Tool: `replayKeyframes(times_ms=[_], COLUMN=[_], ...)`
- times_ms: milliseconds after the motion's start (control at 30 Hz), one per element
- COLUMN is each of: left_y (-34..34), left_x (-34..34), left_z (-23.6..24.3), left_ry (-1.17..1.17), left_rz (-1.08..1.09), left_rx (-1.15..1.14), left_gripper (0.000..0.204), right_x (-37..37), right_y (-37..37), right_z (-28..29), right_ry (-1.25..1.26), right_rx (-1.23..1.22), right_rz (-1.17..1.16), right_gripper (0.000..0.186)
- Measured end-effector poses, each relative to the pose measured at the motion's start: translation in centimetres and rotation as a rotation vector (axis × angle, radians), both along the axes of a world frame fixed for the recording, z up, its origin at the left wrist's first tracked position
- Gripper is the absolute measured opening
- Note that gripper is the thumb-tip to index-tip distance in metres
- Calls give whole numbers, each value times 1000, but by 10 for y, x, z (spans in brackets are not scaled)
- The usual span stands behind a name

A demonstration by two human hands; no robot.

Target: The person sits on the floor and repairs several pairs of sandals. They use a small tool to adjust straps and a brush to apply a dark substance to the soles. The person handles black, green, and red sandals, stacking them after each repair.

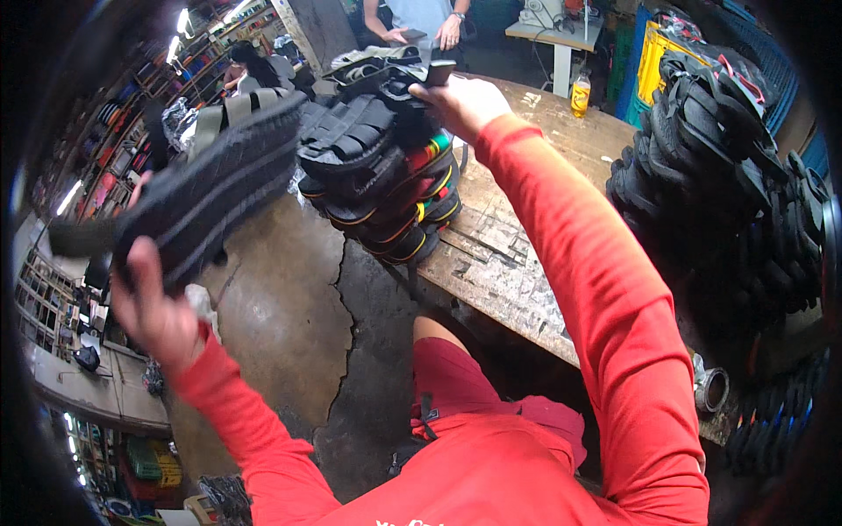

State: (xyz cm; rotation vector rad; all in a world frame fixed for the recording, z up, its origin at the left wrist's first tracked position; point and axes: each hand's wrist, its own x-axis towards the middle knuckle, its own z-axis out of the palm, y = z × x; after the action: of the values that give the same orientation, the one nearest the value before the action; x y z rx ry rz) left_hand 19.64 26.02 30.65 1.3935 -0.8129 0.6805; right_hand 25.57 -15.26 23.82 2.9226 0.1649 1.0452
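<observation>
My left hand [158, 307] is raised at the left, closed around the lower end of a long black padded belt [219, 180]. The belt is tilted up to the right, with ribbed stripes along it and webbing behind, slightly blurred by motion. My right hand [469, 107] reaches over the wooden table and grips a black strap [438, 72] at the top of a stack. That stack of black padded belts [351, 131] stands at the table's edge. Some lower pieces have yellow edging and red, yellow and green bands.
The worn wooden table [500, 254] carries a yellow bottle [581, 95]. Large black heaps [702, 167] rise at the right beside a yellow crate [651, 61]. Across the table a person's hands [447, 33] show. Cracked concrete floor [272, 307] lies left; loaded shelves line the far left.
</observation>
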Motion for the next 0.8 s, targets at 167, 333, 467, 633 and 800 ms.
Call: replayKeyframes(times_ms=[167, 333, 467, 633, 800], left_y=[5, -55, -126, -233, -218], left_x=[-64, -91, -91, -108, -95], left_z=[-48, -112, -158, -299, -363], left_ry=[280, 252, -259, -731, -514], left_rz=[-419, -605, -660, -563, -531], left_rx=[-138, 342, 899, 960, 1202], left_gripper=[87, 76, 46, 58, 68], right_x=[-45, -266, -408, -430, -442], right_y=[-29, -15, 39, 68, 66], right_z=[7, -54, -140, -270, -297], right_ry=[-315, -372, -83, 38, 241], right_rx=[205, 412, 125, 448, 577], right_rz=[170, 1, -613, -636, -693], right_gripper=[30, 39, 45, 45, 45])
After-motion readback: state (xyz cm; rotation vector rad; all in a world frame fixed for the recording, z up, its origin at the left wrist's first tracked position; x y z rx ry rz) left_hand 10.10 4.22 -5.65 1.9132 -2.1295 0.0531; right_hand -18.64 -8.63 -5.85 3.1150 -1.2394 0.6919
